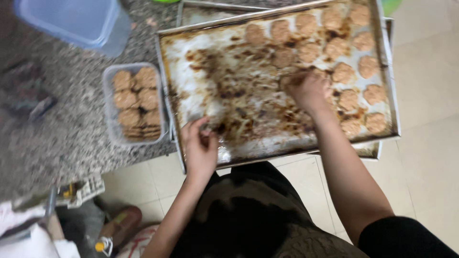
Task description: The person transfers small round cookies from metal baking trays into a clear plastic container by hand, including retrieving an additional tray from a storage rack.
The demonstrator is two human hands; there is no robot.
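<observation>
Left hand point(201, 143) sits at six o'clock on the baking tray point(191, 81), fingers pinched narrow on the near rim. Right hand point(311, 88) is out past the tray's middle, fingers curled over a patty point(291, 81) — whether it grips it, cannot tell. More patties point(368, 67) crowd the tray at three o'clock. At nine o'clock, a plastic tub point(109, 119) holds stacked patties on the speckled counter point(57, 134).

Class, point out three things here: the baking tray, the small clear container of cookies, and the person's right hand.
baking tray point(201, 91), head view, bare stained floor.
small clear container point(108, 107), head view, left wall.
right hand point(310, 90), head view, back of hand.
</observation>
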